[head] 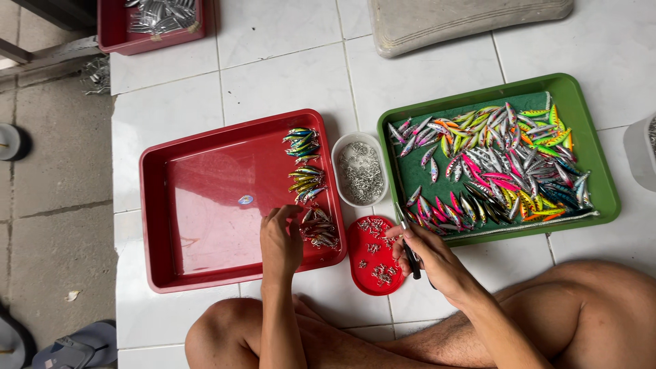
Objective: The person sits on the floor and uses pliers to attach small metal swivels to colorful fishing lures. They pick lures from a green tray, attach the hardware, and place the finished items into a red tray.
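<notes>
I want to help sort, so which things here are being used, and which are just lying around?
In use:
left hand at the lures in the red tray
right hand holding dark pliers
green tray of colourful lures
white tub of small metal rings
red lid with tiny metal parts

Lying about:
grey cushion
blue sandal
far red bin of metal pieces

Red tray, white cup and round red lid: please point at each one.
Red tray (205,205), head view, bare floor of tray.
White cup (337,154), head view, left rim.
Round red lid (355,263), head view, left edge.
</notes>
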